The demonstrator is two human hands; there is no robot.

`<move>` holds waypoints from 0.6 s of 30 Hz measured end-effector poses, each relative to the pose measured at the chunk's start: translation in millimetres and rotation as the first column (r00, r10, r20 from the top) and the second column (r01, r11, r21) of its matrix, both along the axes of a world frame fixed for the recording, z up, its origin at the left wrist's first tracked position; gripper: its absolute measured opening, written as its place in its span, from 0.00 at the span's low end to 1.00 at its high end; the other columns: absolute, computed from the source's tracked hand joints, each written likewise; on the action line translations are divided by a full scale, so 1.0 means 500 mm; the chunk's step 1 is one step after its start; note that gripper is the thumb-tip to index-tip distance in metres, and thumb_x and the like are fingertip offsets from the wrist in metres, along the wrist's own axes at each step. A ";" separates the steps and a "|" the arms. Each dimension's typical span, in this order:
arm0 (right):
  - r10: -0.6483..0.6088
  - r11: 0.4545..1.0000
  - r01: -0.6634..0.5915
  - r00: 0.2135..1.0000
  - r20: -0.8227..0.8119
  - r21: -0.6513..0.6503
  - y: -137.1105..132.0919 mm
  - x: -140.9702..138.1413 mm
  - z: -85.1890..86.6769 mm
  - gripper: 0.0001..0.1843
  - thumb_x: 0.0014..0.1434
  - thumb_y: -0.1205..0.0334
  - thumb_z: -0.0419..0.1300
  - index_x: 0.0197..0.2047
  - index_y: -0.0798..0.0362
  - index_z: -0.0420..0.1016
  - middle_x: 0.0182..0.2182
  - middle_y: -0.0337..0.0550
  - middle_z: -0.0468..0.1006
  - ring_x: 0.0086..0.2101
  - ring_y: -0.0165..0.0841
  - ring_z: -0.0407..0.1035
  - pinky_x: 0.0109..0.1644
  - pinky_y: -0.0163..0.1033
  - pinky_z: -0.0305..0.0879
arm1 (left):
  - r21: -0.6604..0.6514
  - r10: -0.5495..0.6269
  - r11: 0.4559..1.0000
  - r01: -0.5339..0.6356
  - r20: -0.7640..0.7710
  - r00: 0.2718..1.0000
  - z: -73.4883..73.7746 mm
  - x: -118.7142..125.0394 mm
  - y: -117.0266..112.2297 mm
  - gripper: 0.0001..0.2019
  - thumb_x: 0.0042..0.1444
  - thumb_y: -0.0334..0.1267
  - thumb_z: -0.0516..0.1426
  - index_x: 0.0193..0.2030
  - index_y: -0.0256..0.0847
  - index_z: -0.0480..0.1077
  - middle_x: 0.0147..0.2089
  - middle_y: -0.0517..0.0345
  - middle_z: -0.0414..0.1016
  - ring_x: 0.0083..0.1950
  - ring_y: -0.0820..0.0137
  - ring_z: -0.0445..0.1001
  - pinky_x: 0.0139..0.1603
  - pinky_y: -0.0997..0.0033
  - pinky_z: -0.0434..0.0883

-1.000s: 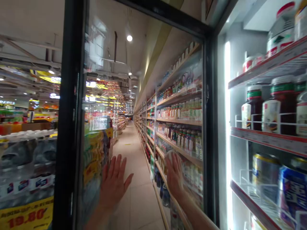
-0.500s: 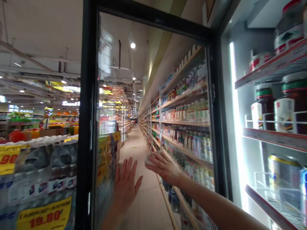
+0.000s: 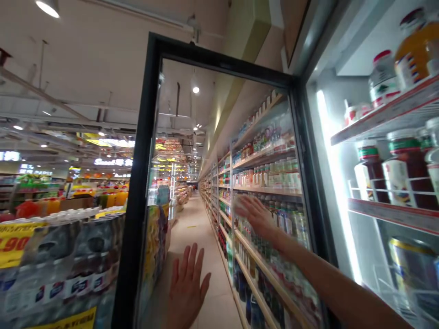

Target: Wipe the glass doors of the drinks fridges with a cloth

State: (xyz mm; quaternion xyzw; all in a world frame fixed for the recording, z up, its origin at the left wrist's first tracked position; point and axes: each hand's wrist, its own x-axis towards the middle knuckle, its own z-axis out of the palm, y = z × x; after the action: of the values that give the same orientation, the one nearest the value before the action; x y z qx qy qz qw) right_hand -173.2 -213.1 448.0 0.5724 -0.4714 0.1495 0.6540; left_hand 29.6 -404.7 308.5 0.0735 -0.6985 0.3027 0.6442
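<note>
While left hand (image 3: 187, 285) spreads wide, empty, apparently against glass door (image 3: 222, 63), right hand (image 3: 259, 214) shows blurred at door's right half; cannot tell its grip. Door open, left of lit fridge (image 3: 394, 213). Step: seemingly wiping; next stroke calls for steady door.

glass door (image 3: 214, 214) barring ahead, fridge (image 3: 394, 214) open rightward

Left hand (image 3: 187, 288) upright, spread flat, right hand (image 3: 258, 218) higher, blurred, right forearm (image 3: 329, 279) slanting up leftward
</note>
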 end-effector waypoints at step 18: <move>0.220 0.761 0.090 0.896 0.385 -0.643 0.024 -0.061 0.127 0.29 0.58 0.72 0.41 0.63 0.56 0.55 0.63 0.55 0.55 0.63 0.43 0.47 0.60 0.60 0.51 | -0.020 0.019 1.000 -0.019 -0.031 0.999 0.011 0.009 0.017 0.31 0.58 0.36 0.49 0.67 0.35 0.45 0.65 0.46 0.56 0.70 0.62 0.42 0.68 0.55 0.42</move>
State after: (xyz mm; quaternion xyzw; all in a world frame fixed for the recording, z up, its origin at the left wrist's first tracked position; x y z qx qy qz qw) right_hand -203.9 -201.3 511.5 0.2796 -0.5047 0.4506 0.6812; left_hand 34.0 -396.3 313.9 0.0782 -0.6847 0.3147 0.6528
